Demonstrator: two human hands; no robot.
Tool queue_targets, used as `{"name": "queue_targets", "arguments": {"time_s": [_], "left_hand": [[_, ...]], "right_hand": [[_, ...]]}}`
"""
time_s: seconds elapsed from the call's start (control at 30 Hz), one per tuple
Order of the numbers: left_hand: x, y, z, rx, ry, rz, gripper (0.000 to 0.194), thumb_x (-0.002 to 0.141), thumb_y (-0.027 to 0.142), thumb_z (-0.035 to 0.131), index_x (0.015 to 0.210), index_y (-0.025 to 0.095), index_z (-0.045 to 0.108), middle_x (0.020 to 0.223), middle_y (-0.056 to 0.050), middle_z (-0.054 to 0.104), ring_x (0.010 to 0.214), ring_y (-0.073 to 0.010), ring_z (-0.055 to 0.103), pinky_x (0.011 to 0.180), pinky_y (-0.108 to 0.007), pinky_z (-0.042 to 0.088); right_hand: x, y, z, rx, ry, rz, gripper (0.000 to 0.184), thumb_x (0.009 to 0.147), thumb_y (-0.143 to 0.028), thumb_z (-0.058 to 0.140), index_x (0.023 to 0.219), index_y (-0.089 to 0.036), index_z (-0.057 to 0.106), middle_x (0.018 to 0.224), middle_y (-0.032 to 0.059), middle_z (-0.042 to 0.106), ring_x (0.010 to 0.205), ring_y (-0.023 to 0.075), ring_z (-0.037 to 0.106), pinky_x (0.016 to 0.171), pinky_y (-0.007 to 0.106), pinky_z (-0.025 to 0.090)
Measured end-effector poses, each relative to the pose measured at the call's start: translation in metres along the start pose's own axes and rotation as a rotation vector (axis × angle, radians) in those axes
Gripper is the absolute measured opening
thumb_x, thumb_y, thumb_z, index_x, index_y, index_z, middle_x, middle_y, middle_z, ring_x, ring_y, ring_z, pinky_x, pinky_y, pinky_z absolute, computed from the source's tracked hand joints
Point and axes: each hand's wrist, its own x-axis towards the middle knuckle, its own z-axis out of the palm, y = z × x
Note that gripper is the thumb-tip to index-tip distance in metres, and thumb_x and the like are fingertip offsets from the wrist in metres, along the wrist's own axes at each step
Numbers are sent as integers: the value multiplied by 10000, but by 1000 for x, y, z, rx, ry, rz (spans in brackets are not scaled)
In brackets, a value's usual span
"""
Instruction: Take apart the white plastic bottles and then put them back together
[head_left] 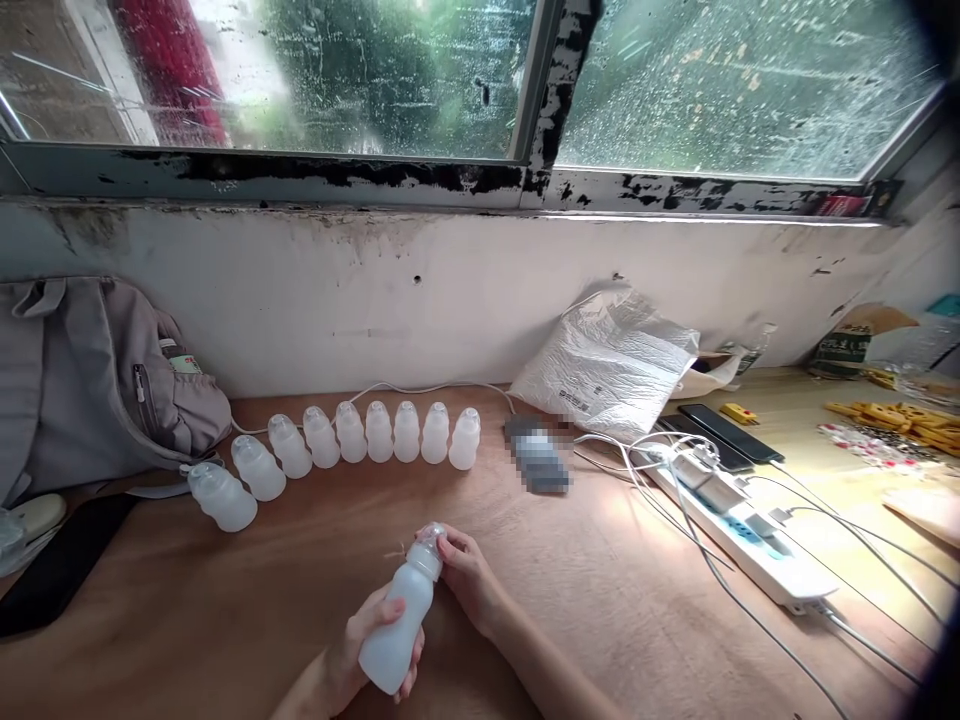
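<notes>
A frosted white baby bottle (399, 622) with a clear cap is held tilted above the wooden table, its top leaning away to the right. My left hand (373, 632) wraps around the lower body of this bottle. At its top, the fingers of my right hand (463, 572) close on the clear cap (430, 537). Beyond my hands, several similar bottles (378, 432) stand in a curved row. The nearest of that row is the larger-looking bottle (223, 497) at the left end.
A grey backpack (90, 380) leans at the left, with a black flat case (64, 565) before it. Right of the row lie a blurred-out object (541, 460), a silver bubble mailer (611, 360), a white power strip (742, 540) with cables, and dark phones (731, 433). A wall and window stand behind.
</notes>
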Motion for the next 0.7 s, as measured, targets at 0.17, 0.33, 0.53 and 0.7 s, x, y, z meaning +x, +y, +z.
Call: {"name": "queue_targets", "arguments": {"time_s": [0.17,0.33,0.53,0.7], "left_hand": [[1,-1,0,-25,-26,-15,522,735,514,429,1077,120,390,601,-18,526,409,-114,507,373,-206,337],[3,-2,-1,4,-36,-13,505,753,496,444,1094,129,376,668,-25,534,462,-117,527,421,-221,357],[7,-5,3,74,-48,37,476,741,478,485,1059,143,371,712,-36,549,493,-118,540,446,-231,381],[16,-16,9,222,37,128,620,650,531,570,1104,175,345,696,-19,550,497,-140,562,429,-241,414]], "right_hand": [[1,2,1,-127,66,-53,272,738,-413,548,709,-145,583,637,9,507,547,102,412,486,216,317],[1,4,3,-195,169,-101,295,715,-431,566,645,-144,556,607,-5,497,565,101,410,531,219,328],[-1,4,3,-250,258,-152,290,713,-428,568,654,-144,568,603,-11,505,567,99,417,544,222,330],[-5,0,4,-234,248,-153,317,709,-453,564,693,-138,595,641,18,541,604,126,471,565,241,362]]}}
